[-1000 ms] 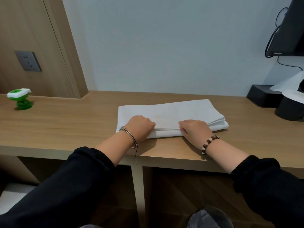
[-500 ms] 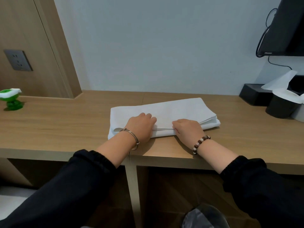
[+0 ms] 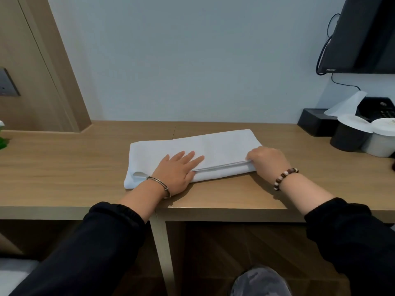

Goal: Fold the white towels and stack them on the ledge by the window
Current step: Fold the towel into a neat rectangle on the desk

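A white towel [image 3: 215, 146], folded into a long flat rectangle, lies on the wooden desk [image 3: 64, 171] in front of me. My left hand [image 3: 178, 169] lies flat on the towel's near left part, fingers straight and spread, pressing it down. My right hand [image 3: 268, 162] is at the towel's near right corner, fingers curled over the layered edge and gripping it. A small open loop of cloth shows at the towel's near left end.
At the right back of the desk stand a black tissue box [image 3: 316, 121], a black cup [image 3: 348, 137] and a white cup [image 3: 382, 138] with lids. A dark monitor [image 3: 359, 35] hangs on the wall above them. A wood panel [image 3: 32, 71] rises at the left.
My left hand has opened from a fist to a flat palm on the towel. My right hand has slid right along the near edge to the corner. The view has shifted right.
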